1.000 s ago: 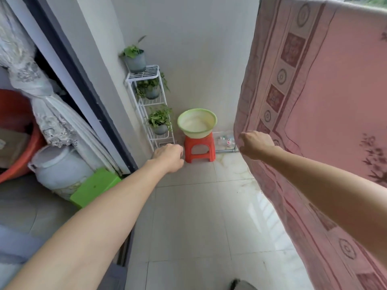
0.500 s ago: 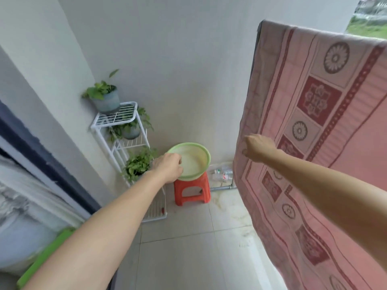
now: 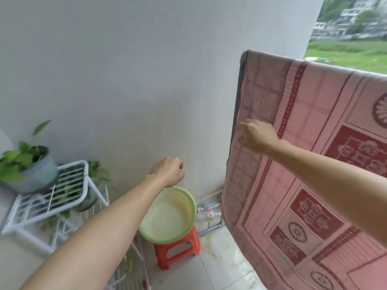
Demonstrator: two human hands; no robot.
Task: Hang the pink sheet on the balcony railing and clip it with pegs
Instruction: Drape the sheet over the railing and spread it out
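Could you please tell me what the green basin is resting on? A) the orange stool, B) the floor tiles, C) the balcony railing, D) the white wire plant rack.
A: the green basin sits on top of the orange stool, which stands on the floor by the wall.

We are holding our right hand (image 3: 258, 136) at the left edge of the sheet (image 3: 314, 143), which is hanging over the railing (image 3: 242, 65). The fingers are curling there, though we cannot tell whether they are pinching it. Our left hand (image 3: 167, 172) is hovering, fingers curled under, above the basin (image 3: 193, 204) sitting on the stool (image 3: 178, 252), beside the rack (image 3: 86, 181) of plants (image 3: 16, 160).
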